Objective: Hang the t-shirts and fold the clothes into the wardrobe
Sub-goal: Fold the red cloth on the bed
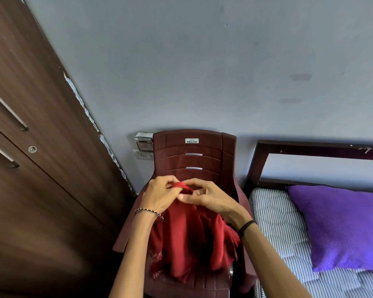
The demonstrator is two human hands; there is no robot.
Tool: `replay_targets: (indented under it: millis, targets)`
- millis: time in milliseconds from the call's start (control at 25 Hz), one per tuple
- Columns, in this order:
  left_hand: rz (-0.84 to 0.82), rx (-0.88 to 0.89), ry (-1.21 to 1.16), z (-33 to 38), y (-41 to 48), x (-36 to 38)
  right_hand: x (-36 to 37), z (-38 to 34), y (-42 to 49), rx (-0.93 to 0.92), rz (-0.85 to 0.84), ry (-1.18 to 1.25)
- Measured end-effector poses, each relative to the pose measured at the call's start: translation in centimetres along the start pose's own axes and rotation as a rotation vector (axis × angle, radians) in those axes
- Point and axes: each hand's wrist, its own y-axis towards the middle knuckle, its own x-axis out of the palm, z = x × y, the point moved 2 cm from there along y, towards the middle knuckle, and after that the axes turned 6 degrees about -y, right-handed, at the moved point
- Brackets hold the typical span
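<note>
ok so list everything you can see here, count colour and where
red garment: one, red, hanging over the chair seat, top bunched between the hands
chair: one, dark maroon plastic, against the wall
wardrobe: one, dark brown wood grain, left, doors closed
door handles: two, metal, on the wardrobe
meter box: one, grey-white, on the wall behind the chair
socket: one, white, under the meter box
bed frame: one, dark brown, right
mattress: one, striped black and white, on the bed frame
pillow: one, purple, on the mattress
wall: grey-blue, behind
left hand: beaded bracelet, pinches the garment
right hand: black wristband, pinches the garment
</note>
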Motion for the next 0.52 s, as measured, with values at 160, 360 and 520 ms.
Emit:
replay_targets:
  millis: [160,360,520]
  targets:
    - [0.258,0.081,0.177,0.2,0.2,0.2,-0.5,0.2,0.2,-0.064,0.252,-0.025]
    - [0.236,-0.166,0.299,-3.9,-0.6,0.5,-3.1,0.8,-0.3,-0.008,0.644,0.43]
    - [0.182,-0.334,-0.343,-5.5,-0.4,0.5,-4.4,3.3,-0.6,0.193,0.777,0.324]
